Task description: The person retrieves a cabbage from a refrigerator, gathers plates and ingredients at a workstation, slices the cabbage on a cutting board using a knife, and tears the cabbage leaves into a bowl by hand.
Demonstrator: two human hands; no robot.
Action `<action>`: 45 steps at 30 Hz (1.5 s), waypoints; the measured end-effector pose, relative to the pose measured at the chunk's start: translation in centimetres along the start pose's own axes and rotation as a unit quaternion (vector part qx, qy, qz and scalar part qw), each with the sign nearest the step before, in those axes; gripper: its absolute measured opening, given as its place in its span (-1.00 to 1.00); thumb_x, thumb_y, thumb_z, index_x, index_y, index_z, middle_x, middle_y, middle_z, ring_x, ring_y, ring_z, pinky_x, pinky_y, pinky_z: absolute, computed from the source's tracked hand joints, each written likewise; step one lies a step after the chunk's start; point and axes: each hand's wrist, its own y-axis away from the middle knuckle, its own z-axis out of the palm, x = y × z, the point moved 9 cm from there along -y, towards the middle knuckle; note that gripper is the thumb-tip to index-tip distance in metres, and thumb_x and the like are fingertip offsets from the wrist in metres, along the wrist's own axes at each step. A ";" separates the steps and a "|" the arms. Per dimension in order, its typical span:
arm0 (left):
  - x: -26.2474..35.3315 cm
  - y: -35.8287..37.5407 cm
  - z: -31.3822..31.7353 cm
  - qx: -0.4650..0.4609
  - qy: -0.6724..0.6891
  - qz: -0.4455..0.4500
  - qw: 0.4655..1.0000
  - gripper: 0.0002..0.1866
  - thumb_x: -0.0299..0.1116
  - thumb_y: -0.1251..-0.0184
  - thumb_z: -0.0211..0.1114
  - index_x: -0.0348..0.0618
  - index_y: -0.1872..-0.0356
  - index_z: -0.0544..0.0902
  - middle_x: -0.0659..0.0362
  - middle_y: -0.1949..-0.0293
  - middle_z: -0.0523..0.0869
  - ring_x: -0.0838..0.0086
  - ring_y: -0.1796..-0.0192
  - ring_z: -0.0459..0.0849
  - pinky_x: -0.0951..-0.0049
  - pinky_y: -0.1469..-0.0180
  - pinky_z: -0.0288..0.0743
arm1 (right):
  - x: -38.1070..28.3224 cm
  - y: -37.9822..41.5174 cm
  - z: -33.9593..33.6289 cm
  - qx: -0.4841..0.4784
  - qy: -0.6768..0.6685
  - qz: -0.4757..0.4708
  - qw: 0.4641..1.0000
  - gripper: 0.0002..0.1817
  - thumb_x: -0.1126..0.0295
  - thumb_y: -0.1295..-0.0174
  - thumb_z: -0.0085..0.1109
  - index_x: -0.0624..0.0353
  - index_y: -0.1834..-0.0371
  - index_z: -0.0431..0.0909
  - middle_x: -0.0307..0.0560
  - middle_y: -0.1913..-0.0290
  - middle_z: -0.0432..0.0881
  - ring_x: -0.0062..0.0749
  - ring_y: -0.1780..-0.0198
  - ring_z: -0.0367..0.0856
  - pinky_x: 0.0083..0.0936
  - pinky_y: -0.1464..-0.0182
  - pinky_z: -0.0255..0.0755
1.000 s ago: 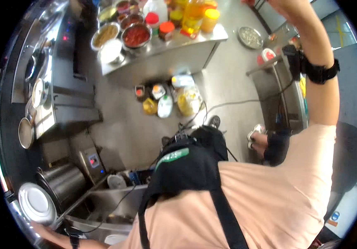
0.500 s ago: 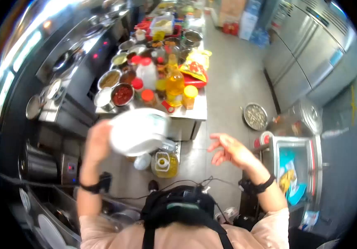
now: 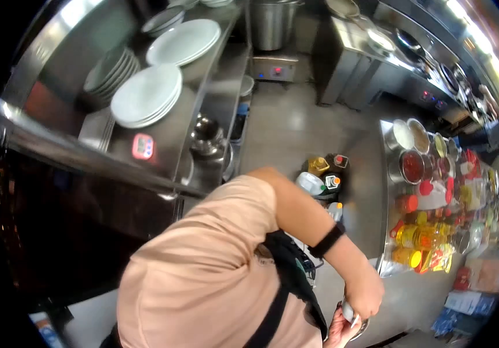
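Observation:
My left hand (image 3: 365,294) reaches across to the lower middle, fingers curled down over a white object (image 3: 348,311) that looks like the edge of a dish. Most of that object is hidden by the hand. Just below, my right hand (image 3: 340,330) shows in part at the bottom edge, its fingers bent close against the same spot. A dark curved rim (image 3: 365,332) peeks out beside both hands; what it belongs to is cut off.
At the left stands a metal shelf with stacked white plates (image 3: 147,95) and a red timer (image 3: 143,146). Several jugs and bottles (image 3: 319,166) stand on the floor. To the right is a table crowded with sauce bowls (image 3: 413,166), jars and oil bottles (image 3: 426,236). Stoves (image 3: 435,98) line the back.
The view has swung left toward the plate shelf. My left hand, earlier raised with a white container, is now low beside my right. The right hand's spread fingers have bent inward.

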 end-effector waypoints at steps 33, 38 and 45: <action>26.8 63.7 -16.3 0.280 -0.320 -0.904 0.044 -0.41 0.03 -0.29 0.13 -0.25 -0.16 0.52 -0.11 -0.20 0.51 0.04 -0.24 0.49 0.02 -0.26 0.32 | 5.4 -3.8 -16.7 0.268 -0.526 0.104 0.800 -0.26 0.61 0.03 0.02 0.34 -0.36 0.18 0.19 -0.22 0.42 -0.01 -0.23 0.48 -0.21 -0.26 0.45; 26.3 63.4 -13.9 0.312 -0.297 -0.902 0.035 -0.41 0.04 -0.29 0.13 -0.22 -0.18 0.52 -0.09 -0.21 0.50 0.07 -0.25 0.47 0.04 -0.27 0.31 | 6.7 -4.4 -20.1 0.312 -0.520 0.076 0.791 -0.30 0.61 0.01 -0.01 0.32 -0.35 0.20 0.16 -0.21 0.43 -0.03 -0.22 0.47 -0.22 -0.24 0.47; 25.1 60.5 -12.4 0.358 -0.295 -0.885 0.036 -0.40 0.05 -0.30 0.13 -0.19 -0.20 0.51 -0.06 -0.23 0.48 0.11 -0.26 0.46 0.08 -0.29 0.29 | 9.4 -5.4 -25.5 0.323 -0.524 0.056 0.786 -0.35 0.60 -0.01 0.03 0.35 -0.29 0.25 0.11 -0.12 0.51 -0.09 -0.13 0.55 -0.28 -0.17 0.53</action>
